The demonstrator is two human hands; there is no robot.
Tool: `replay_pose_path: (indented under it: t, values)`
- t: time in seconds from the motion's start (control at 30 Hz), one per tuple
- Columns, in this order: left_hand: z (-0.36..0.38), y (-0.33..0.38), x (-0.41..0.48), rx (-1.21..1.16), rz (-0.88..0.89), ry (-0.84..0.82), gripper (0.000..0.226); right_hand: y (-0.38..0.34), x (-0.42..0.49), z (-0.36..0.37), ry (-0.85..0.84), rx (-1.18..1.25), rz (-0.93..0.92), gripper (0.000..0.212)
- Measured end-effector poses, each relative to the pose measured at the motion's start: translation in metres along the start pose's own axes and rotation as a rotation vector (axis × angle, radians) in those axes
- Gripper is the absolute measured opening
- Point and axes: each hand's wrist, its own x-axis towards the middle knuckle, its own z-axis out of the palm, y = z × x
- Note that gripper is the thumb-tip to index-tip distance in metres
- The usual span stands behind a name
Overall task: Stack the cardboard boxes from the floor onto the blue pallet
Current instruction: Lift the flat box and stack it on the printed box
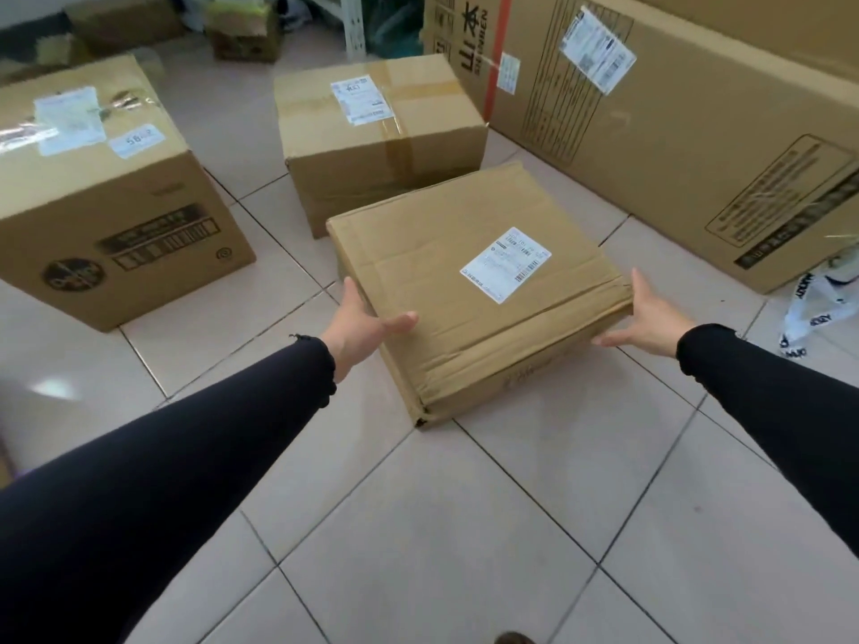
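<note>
A flat cardboard box (465,290) with a white label lies on the tiled floor in the middle of the view. My left hand (367,320) grips its near left edge, thumb on top. My right hand (648,316) presses flat against its right side, fingers spread. Behind it stands a taller taped box (376,132). A large printed box (107,192) sits at the left. The blue pallet is not in view.
A very long carton (674,132) lies along the right side. A black and white strap (809,309) lies on the floor near it. Smaller boxes (244,34) and a shelf leg stand at the back. Bare tiles (441,527) lie in front of me.
</note>
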Motion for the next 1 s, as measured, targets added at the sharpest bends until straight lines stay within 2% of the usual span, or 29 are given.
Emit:
replay_pose_path:
  t: [0.07, 0.13, 0.17, 0.33, 0.47, 0.67, 0.77, 0.9, 1.0]
  values:
    - [0.003, -0.005, 0.006, -0.061, 0.011, -0.037, 0.126, 0.004, 0.006, 0.006, 0.022, 0.018, -0.031, 0.107]
    - [0.002, -0.010, 0.009, -0.117, 0.011, -0.059, 0.142, 0.003, 0.007, 0.012, 0.054, 0.016, -0.058, 0.099]
    - [0.000, -0.012, 0.009, -0.142, 0.013, -0.061, 0.142, 0.001, 0.006, 0.015, 0.065, 0.020, -0.075, 0.098]
    - [-0.025, -0.005, -0.017, -0.161, 0.130, -0.007, 0.107, -0.028, -0.024, 0.015, 0.133, 0.052, -0.161, 0.093]
    - [-0.071, 0.019, -0.063, -0.185, 0.304, 0.030, 0.105, -0.070, -0.061, -0.002, 0.231, 0.087, -0.278, 0.096]
    - [-0.168, 0.074, -0.147, -0.214, 0.544, 0.193, 0.098, -0.184, -0.103, -0.030, 0.419, 0.222, -0.491, 0.098]
    - [-0.231, 0.089, -0.183, -0.196, 0.634, 0.335, 0.092, -0.254, -0.113, -0.029, 0.453, 0.243, -0.642, 0.090]
    - [-0.332, 0.075, -0.228, -0.167, 0.624, 0.489, 0.093, -0.356, -0.131, 0.000, 0.417, 0.252, -0.833, 0.083]
    - [-0.402, 0.047, -0.266, -0.198, 0.554, 0.624, 0.088, -0.428, -0.149, 0.041, 0.332, 0.236, -0.947, 0.081]
